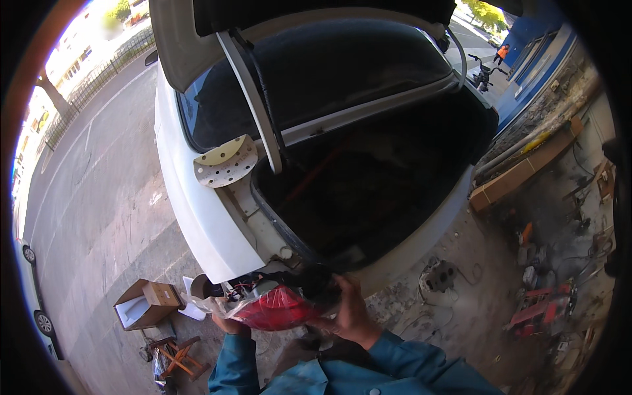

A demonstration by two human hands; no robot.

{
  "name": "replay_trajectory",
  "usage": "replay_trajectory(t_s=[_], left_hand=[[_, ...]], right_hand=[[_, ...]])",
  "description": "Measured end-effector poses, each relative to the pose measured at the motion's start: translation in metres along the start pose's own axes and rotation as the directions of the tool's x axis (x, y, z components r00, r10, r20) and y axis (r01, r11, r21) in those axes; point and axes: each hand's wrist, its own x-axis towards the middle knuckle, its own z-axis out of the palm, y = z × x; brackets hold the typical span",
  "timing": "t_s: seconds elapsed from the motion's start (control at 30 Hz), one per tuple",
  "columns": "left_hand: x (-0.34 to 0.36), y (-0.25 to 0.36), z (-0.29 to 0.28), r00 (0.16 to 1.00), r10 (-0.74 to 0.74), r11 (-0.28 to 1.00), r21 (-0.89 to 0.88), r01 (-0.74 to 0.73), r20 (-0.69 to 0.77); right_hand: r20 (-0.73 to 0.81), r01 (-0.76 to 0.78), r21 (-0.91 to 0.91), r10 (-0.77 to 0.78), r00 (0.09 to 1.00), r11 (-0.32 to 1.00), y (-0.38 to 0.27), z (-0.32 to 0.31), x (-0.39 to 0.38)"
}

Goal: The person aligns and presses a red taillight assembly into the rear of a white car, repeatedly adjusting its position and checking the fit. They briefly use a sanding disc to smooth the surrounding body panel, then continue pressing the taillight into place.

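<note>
Evidently, in the head view, both hands are busy with a red tail lamp (280, 309) at the rear left corner of a white car (214, 237), its boot lid (172, 46) raised. The right hand (357, 317) has its fingers curled around the lamp's right end; the left hand (230, 325) grips the other end, beside clear plastic film (222, 305) (its fingertips are partly hidden). Thin wires (247, 288) show just behind the lamp. I judge the step to be handling the lamp at its mount, though whether it is going in or coming out I cannot tell. The next move probably calls for steady support from both hands, keeping film and wires from being pinched.
</note>
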Motion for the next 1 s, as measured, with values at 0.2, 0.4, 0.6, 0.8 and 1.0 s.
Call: replay_trajectory(t_s=[0.2, 0.4, 0.6, 0.8, 1.0], left_hand=[[-0.055, 0.035, 0.041, 0.999, 0.005, 0.994, 0.11, 0.0, -0.047], [-0.08, 0.027, 0.03, 0.992, 0.127, 0.97, 0.21, -0.119, -0.022], [-0.165, 0.034, 0.046, 0.988, 0.07, 0.742, 0.655, -0.144, 0.139], [-0.195, 0.053, 0.115, 0.751, -0.28, 0.71, 0.655, -0.257, 0.598], [-0.15, 0.007, 0.16, 0.9, -0.295, 0.916, 0.361, 0.172, 0.32]], right_hand=[[0.209, 0.043, -0.007, -0.04, 0.977, 0.999, -0.005, -0.033, 0.013], [0.307, 0.132, -0.253, -0.049, 0.95, 0.958, -0.028, -0.063, -0.004], [0.141, -0.319, 0.247, 0.292, 0.946, 0.915, -0.038, -0.101, -0.082], [-0.106, -0.437, 0.223, 0.467, 0.878, 0.871, -0.035, -0.194, -0.133], [-0.312, -0.376, -0.002, 0.357, 0.88, 0.927, -0.044, -0.286, -0.153]])
